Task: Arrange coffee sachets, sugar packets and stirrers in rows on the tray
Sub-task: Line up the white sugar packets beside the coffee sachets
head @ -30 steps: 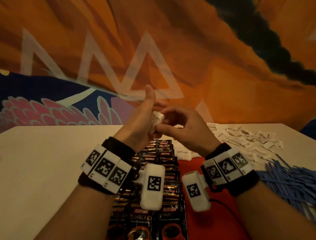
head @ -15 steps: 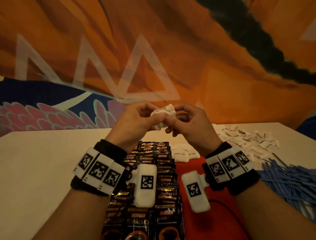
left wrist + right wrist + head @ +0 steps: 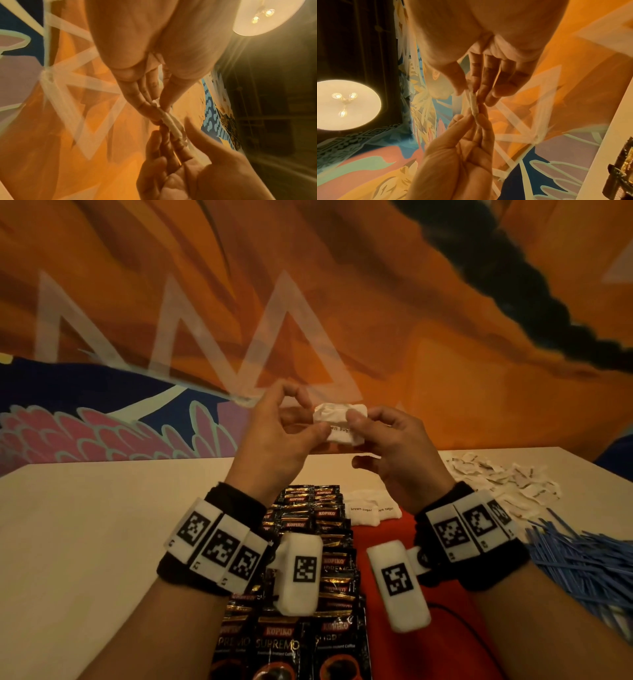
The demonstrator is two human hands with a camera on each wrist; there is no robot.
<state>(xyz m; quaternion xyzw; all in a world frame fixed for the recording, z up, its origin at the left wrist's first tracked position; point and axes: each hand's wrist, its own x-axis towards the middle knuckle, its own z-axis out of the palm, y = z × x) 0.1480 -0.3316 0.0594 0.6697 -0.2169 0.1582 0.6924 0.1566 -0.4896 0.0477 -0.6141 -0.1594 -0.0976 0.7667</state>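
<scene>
Head view, left to right: the bare table [image 3: 102, 525], then rows of black coffee sachets [image 3: 308, 525] on the red tray [image 3: 394, 577], two sugar packets [image 3: 364, 510] at the tray's far edge, a loose heap of sugar packets [image 3: 507, 481] and a pile of blue stirrers [image 3: 582, 563]. Raised above the tray, the left hand [image 3: 277, 436] and right hand [image 3: 397, 446] pinch one white sugar packet [image 3: 339, 422] between thumbs and fingertips, each at its own end. The left wrist view shows that packet [image 3: 169, 122] edge-on and the lit ceiling lamp [image 3: 267, 16], which the head view misses. The right wrist view shows the packet [image 3: 473, 105] as a thin strip.
</scene>
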